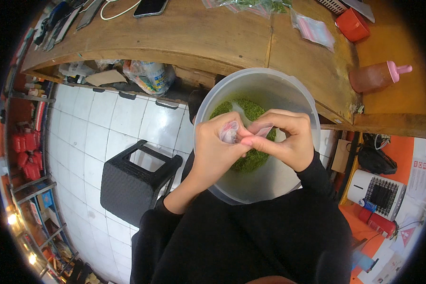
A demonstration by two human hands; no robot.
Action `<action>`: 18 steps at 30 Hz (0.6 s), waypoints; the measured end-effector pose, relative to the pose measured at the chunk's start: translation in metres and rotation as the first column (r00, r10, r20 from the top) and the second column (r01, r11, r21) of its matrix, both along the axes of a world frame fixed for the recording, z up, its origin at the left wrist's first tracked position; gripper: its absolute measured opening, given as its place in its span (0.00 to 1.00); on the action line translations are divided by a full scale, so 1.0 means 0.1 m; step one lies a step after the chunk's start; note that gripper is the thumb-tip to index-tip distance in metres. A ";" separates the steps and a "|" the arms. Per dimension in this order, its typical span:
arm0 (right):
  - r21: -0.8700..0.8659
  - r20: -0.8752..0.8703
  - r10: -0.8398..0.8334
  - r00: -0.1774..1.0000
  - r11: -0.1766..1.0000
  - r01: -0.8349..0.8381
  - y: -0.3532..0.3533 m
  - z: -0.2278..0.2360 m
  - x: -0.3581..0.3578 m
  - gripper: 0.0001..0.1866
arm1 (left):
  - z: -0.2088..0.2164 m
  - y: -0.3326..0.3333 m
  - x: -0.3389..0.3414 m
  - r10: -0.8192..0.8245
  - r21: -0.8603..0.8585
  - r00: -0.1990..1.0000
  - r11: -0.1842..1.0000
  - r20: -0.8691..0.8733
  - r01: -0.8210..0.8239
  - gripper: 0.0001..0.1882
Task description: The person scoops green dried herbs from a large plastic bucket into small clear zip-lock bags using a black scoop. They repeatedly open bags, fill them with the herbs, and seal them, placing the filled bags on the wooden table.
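A large translucent plastic tub (296, 97) stands in front of my body, with finely shredded green material (248, 163) in its bottom. Above it, both hands grip a small clear plastic bag (229, 132) with a bit of pink on it. My left hand (215, 149) is closed round one part of the bag, its crumpled end poking out of the fist. My right hand (288, 142) pinches another part between thumb and fingers. The two thumbs almost meet. Whether anything is inside the bag is hidden by my fingers.
Across the wooden table (213, 40) lie filled bags of green material (255, 5), a stack of clear bags (313, 31) and a phone (150, 7). A red mug (352, 25) and a pink-lidded tumbler (376, 77) stand right. A black stool (132, 189) is at my left.
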State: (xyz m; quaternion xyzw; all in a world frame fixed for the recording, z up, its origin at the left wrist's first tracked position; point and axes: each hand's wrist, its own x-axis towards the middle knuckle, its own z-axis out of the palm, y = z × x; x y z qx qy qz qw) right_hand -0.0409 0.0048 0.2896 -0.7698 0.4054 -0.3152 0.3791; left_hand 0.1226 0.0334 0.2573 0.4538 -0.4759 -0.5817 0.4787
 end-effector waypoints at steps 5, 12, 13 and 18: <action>-0.093 -0.032 -0.293 0.955 0.953 0.289 0.07 0.11 0.05 0.14 | 0.09 0.00 -0.06 0.093 0.097 0.995 0.991 0.018 -0.095 0.11; 0.163 0.065 -0.044 0.997 0.986 0.033 0.04 0.02 0.00 0.09 | -0.06 -0.03 -0.04 0.010 -0.031 0.999 0.999 0.038 -0.009 0.10; 0.166 0.084 -0.033 0.996 0.986 0.018 0.04 0.01 0.00 0.09 | -0.04 -0.03 -0.05 0.006 0.022 1.000 1.000 0.015 -0.006 0.10; 0.103 -0.031 0.009 0.999 0.995 -0.006 -0.02 0.02 -0.07 0.04 | 0.05 -0.03 -0.09 0.009 0.094 0.998 0.996 -0.057 -0.004 0.07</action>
